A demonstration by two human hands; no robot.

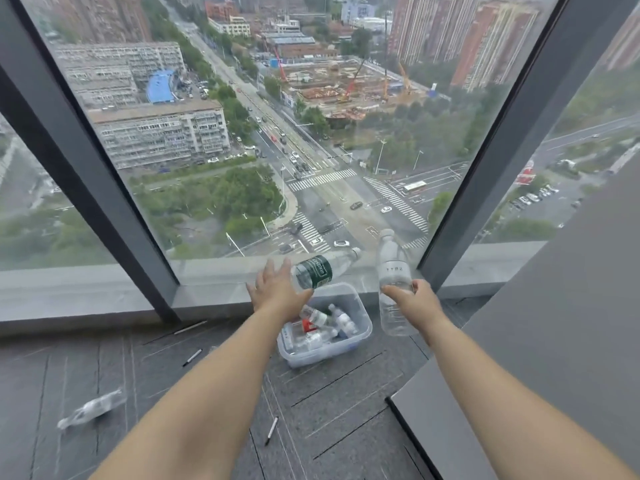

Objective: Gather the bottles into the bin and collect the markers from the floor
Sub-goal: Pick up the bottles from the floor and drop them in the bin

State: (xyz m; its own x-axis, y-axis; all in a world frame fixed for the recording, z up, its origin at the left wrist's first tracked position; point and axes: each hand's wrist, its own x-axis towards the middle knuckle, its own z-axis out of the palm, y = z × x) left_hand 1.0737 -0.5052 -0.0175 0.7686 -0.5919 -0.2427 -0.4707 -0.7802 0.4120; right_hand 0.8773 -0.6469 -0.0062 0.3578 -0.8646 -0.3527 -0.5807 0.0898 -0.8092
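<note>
Green-label bottle (314, 271) horizontal, cap right; clear bottle (392, 268) upright.

big window (311, 150) w/ dark frames (88, 168), grey carpet floor (346, 403), daylight

The left hand (277, 289) shows only its back. Palm and thumb are hidden, so whether it holds the green-label bottle (320, 270) or merely touches it cannot be told. The right hand (412, 299) covers part of the clear bottle (393, 271), whose small print is unreadable. The left forearm (242, 358) hides the near left corner of the bin (362, 318), and the bottles inside lie too jumbled to count (clear plastic over clear plastic). A loose bottle (91, 408) on the floor is a blurred smear. A thin stick by the sill (190, 327) is too faint to name. The grey panel (536, 358) runs off the right edge.
</note>
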